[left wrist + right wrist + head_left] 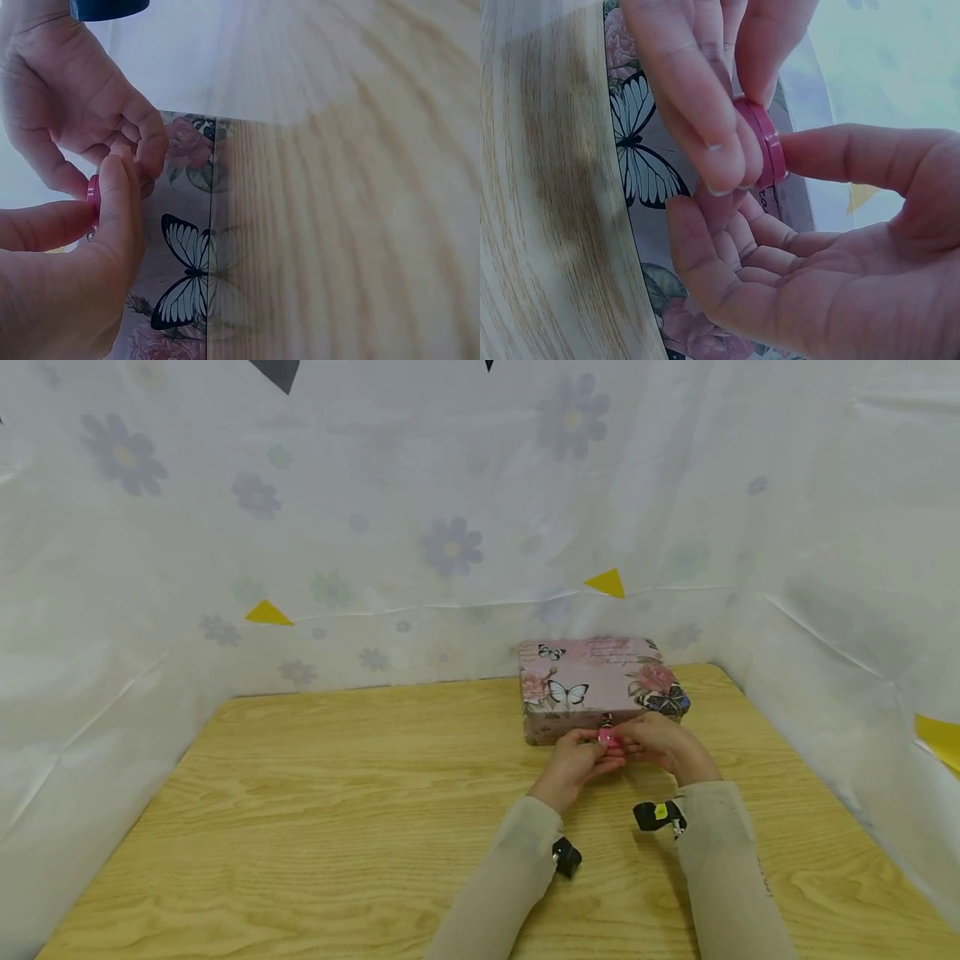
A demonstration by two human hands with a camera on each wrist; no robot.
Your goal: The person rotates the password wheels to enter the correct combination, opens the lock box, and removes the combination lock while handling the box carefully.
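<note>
Both hands meet at a small round pink disc-shaped object (608, 737) with a glossy rim, just in front of a pink tin-like box (592, 681) printed with butterflies and roses. My left hand (567, 770) pinches the disc (771, 154) between thumb and fingers. From the other side, my right hand (672, 748) presses its thumb to the disc's rim, its fingers curled around beneath the left fingertips. In the left wrist view a small shiny metal bit (91, 236) shows by the disc. A dark patterned piece (606, 720) sits just above it; its kind is unclear.
The box lies shut near the back right of the wood-grain table (322, 810). White flower-printed sheeting (375, 527) encloses the back and both sides. Yellow triangles (268, 612) mark the sheeting. Black straps with small devices (660, 816) are on the wrists.
</note>
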